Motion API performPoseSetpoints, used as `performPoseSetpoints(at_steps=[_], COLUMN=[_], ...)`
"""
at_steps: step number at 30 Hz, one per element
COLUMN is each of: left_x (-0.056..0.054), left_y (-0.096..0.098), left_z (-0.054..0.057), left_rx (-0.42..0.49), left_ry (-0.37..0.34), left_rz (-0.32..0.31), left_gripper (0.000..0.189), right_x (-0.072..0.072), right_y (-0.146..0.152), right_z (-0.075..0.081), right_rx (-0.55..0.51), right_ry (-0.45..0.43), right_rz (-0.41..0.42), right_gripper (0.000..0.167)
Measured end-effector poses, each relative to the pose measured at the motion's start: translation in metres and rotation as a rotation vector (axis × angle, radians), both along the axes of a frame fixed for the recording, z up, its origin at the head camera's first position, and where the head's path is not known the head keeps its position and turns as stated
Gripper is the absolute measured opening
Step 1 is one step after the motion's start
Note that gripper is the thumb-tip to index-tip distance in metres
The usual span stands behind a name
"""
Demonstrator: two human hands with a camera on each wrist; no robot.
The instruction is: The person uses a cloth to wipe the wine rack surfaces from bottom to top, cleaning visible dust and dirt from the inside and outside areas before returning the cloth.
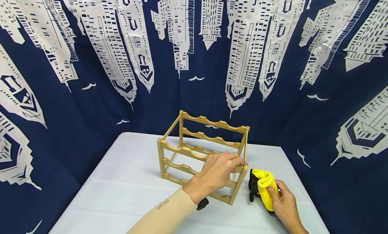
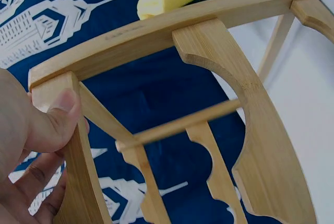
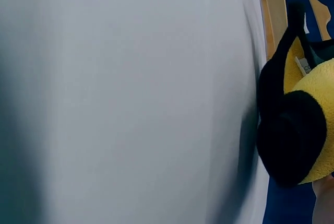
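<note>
A wooden bottle rack (image 1: 182, 167) with scalloped rails stands on the white-covered table. My left hand (image 1: 219, 168) grips its near right top corner; in the left wrist view the thumb of that hand (image 2: 31, 135) presses on the end of a rail of the rack (image 2: 266, 125). To the right of the rack, my right hand (image 1: 285, 203) holds a folded yellow cloth (image 1: 266, 185) with black on its other side and edge. The bunched cloth (image 3: 318, 109) shows a black loop and a small white tag in the right wrist view. There, the right hand (image 3: 323, 200) is mostly cut off.
The white tabletop (image 1: 121, 193) extends to the left of the rack and in front of it. Behind and beside the table hangs a dark blue curtain (image 1: 194, 95) printed with white buildings and birds. A small black object (image 1: 202, 204) sits under the left wrist.
</note>
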State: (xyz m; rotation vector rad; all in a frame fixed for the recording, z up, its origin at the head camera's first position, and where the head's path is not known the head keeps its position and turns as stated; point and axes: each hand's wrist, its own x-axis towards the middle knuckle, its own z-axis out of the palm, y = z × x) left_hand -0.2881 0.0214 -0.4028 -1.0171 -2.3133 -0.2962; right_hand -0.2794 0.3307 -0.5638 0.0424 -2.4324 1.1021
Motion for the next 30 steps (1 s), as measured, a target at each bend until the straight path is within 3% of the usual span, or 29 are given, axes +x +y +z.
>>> performPoseSetpoints(at_steps=[10,16,22,30], left_x=[0.007,0.01,0.013,0.01], left_y=[-0.04,-0.066,-0.092,-0.121], left_z=[-0.01,-0.012,-0.013,-0.013], left_rx=[0.127,0.193,0.199,0.191], left_ry=[0.044,0.048,0.082,0.097], left_rz=[-0.089,-0.143,-0.149,-0.23], left_gripper=[0.059,0.064,0.061,0.057], right_x=[0.004,0.002,0.002,0.004], right_y=[-0.011,-0.024,-0.037,-0.051], right_z=[0.005,0.014,0.02,0.022], right_rx=[-0.016,-0.006,-0.002,0.072], right_ry=[0.058,0.083,0.188,0.31], right_rz=[0.029,0.096,0.187,0.304], right_gripper=[0.027,0.028,0.031,0.042])
